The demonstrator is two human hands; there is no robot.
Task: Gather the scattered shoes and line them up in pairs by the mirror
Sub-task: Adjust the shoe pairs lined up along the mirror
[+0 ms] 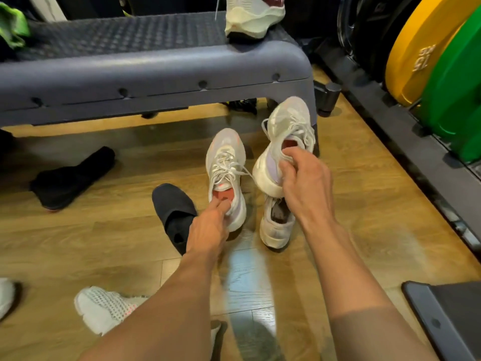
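The wood floor (364,204) is lying under a big gray bench (156,74). The right hand (304,183) is curling around a white shoe (286,136), holding it up. The left hand (208,225) is pinching the matching shoe (226,165) by its heel, beside a black shoe (171,204).

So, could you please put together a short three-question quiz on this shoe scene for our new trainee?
1. True or false: the right hand is empty.
2. What rests on the grey step bench? A) a cream shoe B) a water bottle C) a kettlebell
3. Fill in: the left hand grips its white sneaker at the ___.
Key: 1 false, its fingers grip a second white sneaker; 2 A; 3 heel.
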